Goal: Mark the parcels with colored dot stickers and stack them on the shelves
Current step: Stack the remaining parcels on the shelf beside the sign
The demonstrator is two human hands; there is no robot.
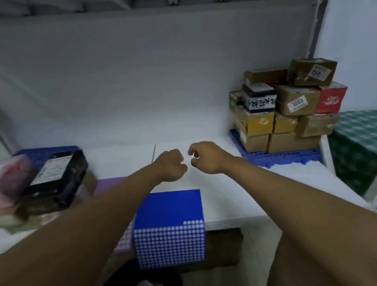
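Note:
My left hand and my right hand are held out side by side over the white table, almost touching. The fingers of both are curled in, and I see nothing held in either. Below them a blue sheet of dot stickers lies on the table and droops over its front edge. A purple sticker sheet lies partly under my left forearm. Several brown, red and black parcels are stacked at the back right. More parcels, one black with a white label, are piled at the left.
The right stack stands on a blue plastic pallet, and another blue pallet lies under the left pile. A white wall closes the back. A green checked surface lies beyond the table's right end. A dark gap opens below the front edge.

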